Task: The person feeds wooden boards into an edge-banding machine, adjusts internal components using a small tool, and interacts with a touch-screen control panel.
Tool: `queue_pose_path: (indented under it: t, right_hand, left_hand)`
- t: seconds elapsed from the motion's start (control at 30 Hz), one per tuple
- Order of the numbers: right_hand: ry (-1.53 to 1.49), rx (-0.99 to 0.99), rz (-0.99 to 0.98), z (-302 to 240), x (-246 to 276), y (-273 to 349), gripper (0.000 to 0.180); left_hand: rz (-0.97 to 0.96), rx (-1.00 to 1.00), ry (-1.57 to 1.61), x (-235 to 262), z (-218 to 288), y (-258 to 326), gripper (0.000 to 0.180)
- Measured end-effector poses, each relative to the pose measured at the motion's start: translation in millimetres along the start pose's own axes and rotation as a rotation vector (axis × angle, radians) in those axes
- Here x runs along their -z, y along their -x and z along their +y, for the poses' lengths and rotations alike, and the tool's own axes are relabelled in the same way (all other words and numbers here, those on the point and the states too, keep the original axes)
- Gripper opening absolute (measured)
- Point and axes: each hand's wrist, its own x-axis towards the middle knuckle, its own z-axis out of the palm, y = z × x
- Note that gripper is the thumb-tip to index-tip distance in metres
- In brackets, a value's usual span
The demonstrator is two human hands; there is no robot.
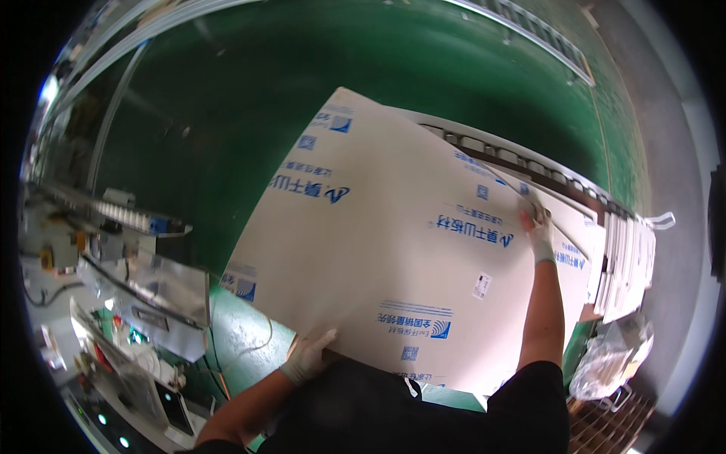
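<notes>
Both gloved hands grip a big beige board point(393, 250) — left hand point(306, 356) at seven o'clock, right hand point(538, 234) at two — lifted, not yet set down.

The large board point(386, 250) looks like smooth, matt beige sheet with blue print, paper-faced, and both hands point(306, 357) point(538, 234) gripping its edges wear thin whitish gloves of cloth or rubber. Beyond the board the green floor point(249, 98) is glossy and painted; right of the board, a crinkled clear plastic bag point(609, 356) shines.
</notes>
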Motion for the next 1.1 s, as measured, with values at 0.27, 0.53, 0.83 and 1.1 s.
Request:
queue_pose_path:
  t: [0.27, 0.53, 0.83, 1.1]
  right_hand:
    - [0.437, -0.315, -0.016, -67, 14, 1, 0.051]
    - [0.411, -0.159, 0.039, -70, 9, 69, 0.037]
    - [0.221, -0.237, 0.224, -21, 15, 196, 0.022]
    - [0.441, -0.493, 0.239, 160, 70, 321, 0.049]
  left_hand:
    - [-0.069, 0.033, 0.595, 27, -1, -19, 0.069]
    - [0.040, 0.055, 0.389, 95, 1, -49, 0.073]
    - [-0.052, -0.158, 0.122, 116, 4, -55, 0.070]
    - [0.071, -0.203, 0.396, 105, 9, -67, 0.064]
